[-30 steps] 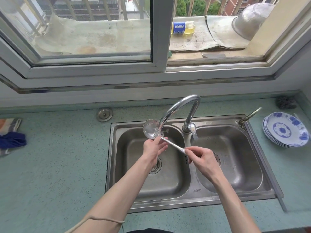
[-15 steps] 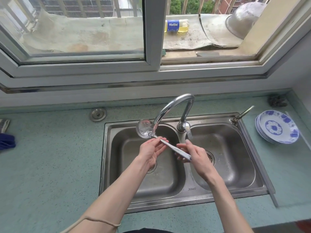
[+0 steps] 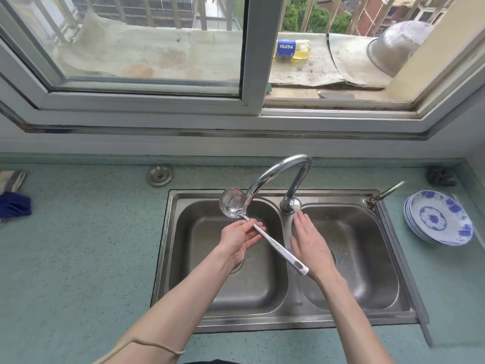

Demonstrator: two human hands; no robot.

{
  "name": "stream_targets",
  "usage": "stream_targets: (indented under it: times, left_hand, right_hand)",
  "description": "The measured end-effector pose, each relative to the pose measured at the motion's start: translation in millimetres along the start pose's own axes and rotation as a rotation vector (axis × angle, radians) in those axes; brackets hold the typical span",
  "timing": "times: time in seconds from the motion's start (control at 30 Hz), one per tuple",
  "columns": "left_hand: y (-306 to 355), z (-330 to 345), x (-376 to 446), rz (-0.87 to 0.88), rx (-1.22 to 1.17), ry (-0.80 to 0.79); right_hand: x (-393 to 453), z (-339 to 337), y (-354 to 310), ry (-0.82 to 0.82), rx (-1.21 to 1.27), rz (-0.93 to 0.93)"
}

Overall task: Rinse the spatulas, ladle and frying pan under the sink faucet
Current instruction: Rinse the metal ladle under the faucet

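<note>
- Steel ladle over the left basin of the double sink, bowl up under the spout of the faucet, handle slanting down and right across the divider.
- Bowl of ladle just beside the spout tip, perhaps touching; hard to tell from this angle.
- Left hand palm-up under the ladle neck, fingers curled loosely round the stem just below the bowl, carrying the ladle alone.
- Right hand over the right basin near the faucet base, fingers straight and together, holding nothing, apart from the ladle handle, whose end lies in front of the wrist.
- Water flow not clearly visible; cannot tell whether running.
- Stack of blue-and-white plates on the green counter right of the sink.
- Dark scrubber in the far right corner of the counter.
- Blue cloth at the left edge of the counter.
- Round metal cap set in the counter behind the sink's left corner.
- Bottle with blue label lying on the ledge outside the window.
- Metal basin tipped against the wall on the same ledge.
</note>
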State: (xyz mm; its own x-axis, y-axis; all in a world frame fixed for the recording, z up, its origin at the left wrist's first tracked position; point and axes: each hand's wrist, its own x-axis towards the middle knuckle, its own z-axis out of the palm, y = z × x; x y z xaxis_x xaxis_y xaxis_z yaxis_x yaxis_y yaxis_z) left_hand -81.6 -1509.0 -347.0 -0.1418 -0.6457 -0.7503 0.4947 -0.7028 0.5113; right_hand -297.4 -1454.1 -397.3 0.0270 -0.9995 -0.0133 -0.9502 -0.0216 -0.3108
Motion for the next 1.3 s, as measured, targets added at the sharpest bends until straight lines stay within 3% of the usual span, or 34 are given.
stream_targets:
  times: [0.1,0.5,0.57,0.67,0.73,0.8,0.87,1.03,1.3]
  left_hand:
    - [0,1,-3,-0.011,-0.013,-0.011]
    - [0,-10,-8,-0.031,0.000,-0.009]
    - [-2,-12,-9,-0.027,0.003,0.002]
    - [-4,-16,-10,0.000,0.017,0.025]
    - [-6,-19,-10,0.030,0.029,0.050]
    - [-7,-22,-10,0.066,0.053,0.086]
    - [-7,-24,-12,0.108,0.080,0.133]
    - [-8,-29,-19,0.192,0.099,0.209]
    - [-15,-42,-25,0.218,0.125,0.308]
  right_hand:
    - [-3,15,2,-0.031,-0.091,-0.003]
    - [-11,22,0,-0.043,-0.011,0.041]
    - [-8,9,-7,-0.043,0.115,0.149]
    - [-13,-24,-29,0.043,0.549,0.336]
    - [-25,-45,-53,-0.046,0.895,0.427]
    - [-35,-60,-75,-0.229,1.060,0.502]
    - [-45,-64,-88,-0.329,1.001,0.477]
    - [-60,-45,-104,-0.203,0.744,0.263]
    - [-70,-22,-101,-0.267,0.863,0.262]
